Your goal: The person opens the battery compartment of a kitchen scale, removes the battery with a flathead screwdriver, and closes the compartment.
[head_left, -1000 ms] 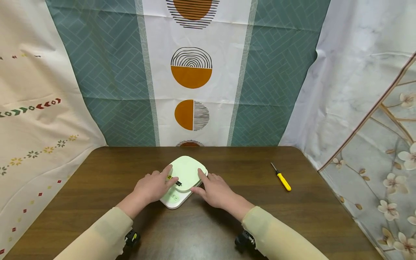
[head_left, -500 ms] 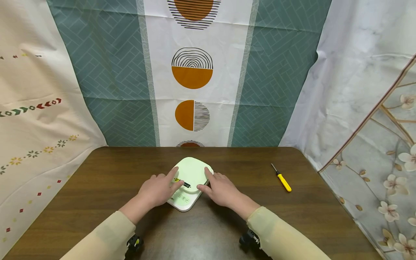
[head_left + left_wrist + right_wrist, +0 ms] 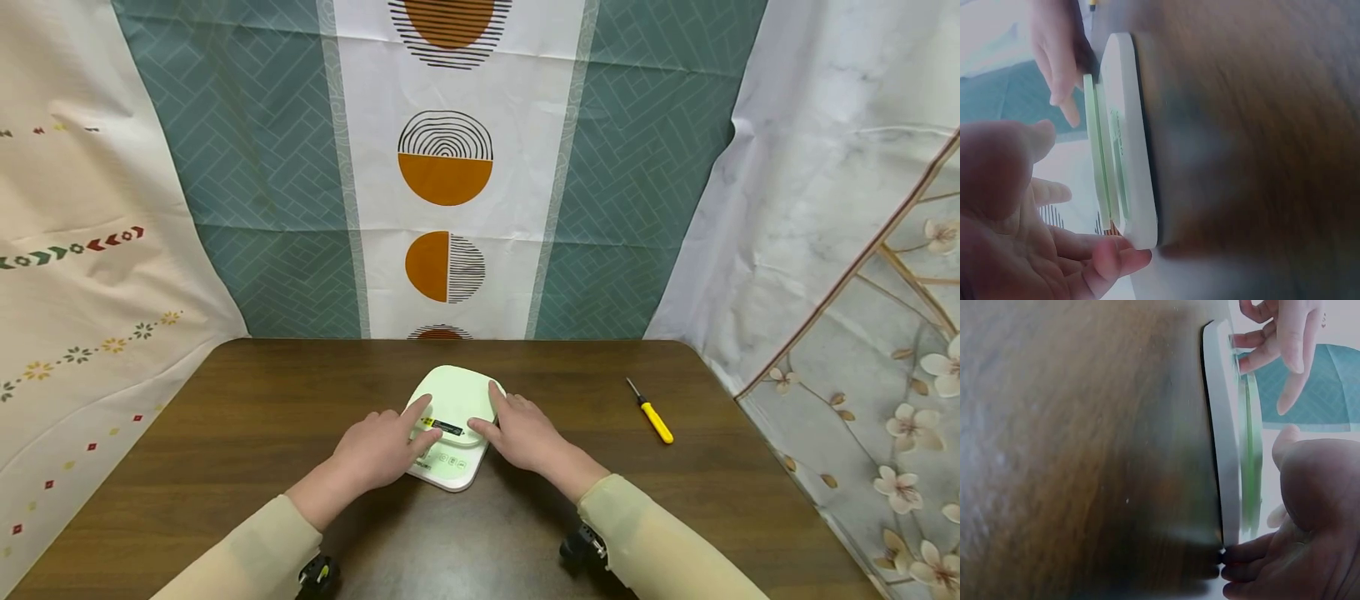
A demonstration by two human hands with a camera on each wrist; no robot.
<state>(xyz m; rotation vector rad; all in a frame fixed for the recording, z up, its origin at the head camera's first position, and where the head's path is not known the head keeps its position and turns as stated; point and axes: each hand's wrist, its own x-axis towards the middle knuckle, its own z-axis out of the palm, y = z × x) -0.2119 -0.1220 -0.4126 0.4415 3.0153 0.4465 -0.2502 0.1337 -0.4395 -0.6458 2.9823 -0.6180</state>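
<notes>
Scale (image 3: 456, 396) lies approx. near-far lengthwise, btns (image 3: 452, 460) nearest.

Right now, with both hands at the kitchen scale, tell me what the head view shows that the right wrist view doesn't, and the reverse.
Only head: the yellow-handled screwdriver, the pale sleeves and the blossom-print fabric.

Only right wrist: the palm side of the right hand, and the thin dark line along the bottom of the kitchen scale.

Both: that scale, both hands, the brown table and the teal fabric.
</notes>
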